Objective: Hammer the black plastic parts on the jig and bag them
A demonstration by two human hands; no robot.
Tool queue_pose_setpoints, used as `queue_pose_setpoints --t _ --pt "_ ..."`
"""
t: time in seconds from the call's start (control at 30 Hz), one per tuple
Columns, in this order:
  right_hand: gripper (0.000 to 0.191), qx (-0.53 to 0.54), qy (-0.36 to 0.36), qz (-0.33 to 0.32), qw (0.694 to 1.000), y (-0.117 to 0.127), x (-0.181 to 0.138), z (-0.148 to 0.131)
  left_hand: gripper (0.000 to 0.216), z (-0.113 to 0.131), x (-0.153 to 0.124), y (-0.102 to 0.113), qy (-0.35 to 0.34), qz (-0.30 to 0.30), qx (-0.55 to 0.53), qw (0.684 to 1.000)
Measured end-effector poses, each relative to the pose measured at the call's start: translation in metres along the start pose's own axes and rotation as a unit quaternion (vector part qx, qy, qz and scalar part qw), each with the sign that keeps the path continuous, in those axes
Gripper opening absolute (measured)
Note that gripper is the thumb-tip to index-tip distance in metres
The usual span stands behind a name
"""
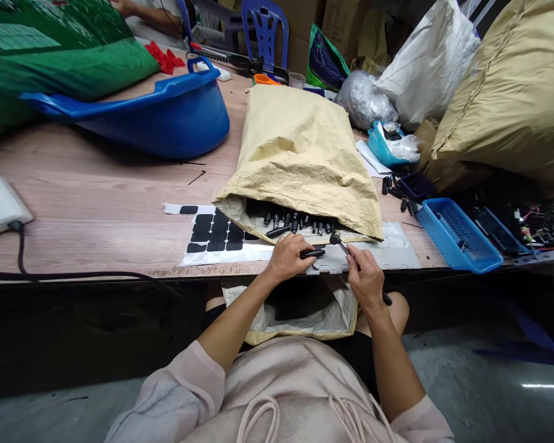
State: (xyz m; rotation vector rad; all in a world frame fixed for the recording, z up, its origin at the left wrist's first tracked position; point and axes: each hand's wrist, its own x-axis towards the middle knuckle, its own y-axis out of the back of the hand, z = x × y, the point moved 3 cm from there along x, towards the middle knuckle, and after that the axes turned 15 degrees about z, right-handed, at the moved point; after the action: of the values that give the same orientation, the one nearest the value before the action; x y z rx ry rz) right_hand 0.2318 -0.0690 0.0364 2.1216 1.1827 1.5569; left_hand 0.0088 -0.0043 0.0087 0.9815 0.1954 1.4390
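Note:
My left hand [289,255] is closed on a small black tube-shaped part [314,253] near the table's front edge. In my right hand [365,275] is a small hammer [336,239], its head raised just right of that part and its dark handle end sticking out below my palm. Behind both hands lies a tan woven sack [305,147], its mouth towards me with several similar black parts [294,223] spilling at the opening. A grey flat plate [399,249] lies under the work spot. Across my lap an open sack [346,314] gapes below the table edge.
Left of the sack is a white sheet with black stickers [216,232]. A blue basin [166,123] and a white device with a cable [2,203] stand further left. To the right are a blue basket [459,237], loose black parts and large sacks [512,92]. Another person's arm [154,18] shows at the back.

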Motion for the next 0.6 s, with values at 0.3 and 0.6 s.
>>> queue_pose_setpoints --t 0.3,0.6 --pt "0.025 -0.063 0.129 -0.012 0.990 -0.021 0.017 0.051 0.012 0.015 -0.013 0.009 -0.115 -0.058 -0.085 0.988" --pt "0.023 -0.076 0.096 0.000 0.993 -0.024 0.010 0.048 0.016 0.025 -0.094 -0.011 -0.158 -0.153 -0.080 0.972"
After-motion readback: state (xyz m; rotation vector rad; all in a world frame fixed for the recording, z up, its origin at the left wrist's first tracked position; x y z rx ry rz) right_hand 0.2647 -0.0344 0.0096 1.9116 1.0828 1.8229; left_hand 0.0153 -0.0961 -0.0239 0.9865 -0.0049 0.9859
